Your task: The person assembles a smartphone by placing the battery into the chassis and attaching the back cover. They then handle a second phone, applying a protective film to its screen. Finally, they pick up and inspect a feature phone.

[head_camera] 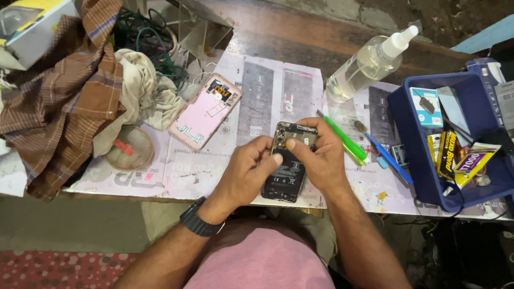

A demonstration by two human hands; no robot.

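An opened black phone (285,174) with its back off lies near the table's front edge, battery and circuit board showing. My left hand (246,171) grips its left side, thumb pressed on the upper part. My right hand (318,155) wraps around the phone's top right corner, thumb on the board beside the left thumb. A black watch sits on my left wrist. The pink phone back cover (204,111) lies apart, to the upper left on the paper mat.
A green tool (345,140) and a blue brush (386,155) lie right of my hands. A clear spray bottle (369,63) lies behind them. A blue tray (409,139) of small packets stands at right. Checked cloth (64,91), rags and a round dish (128,149) crowd the left.
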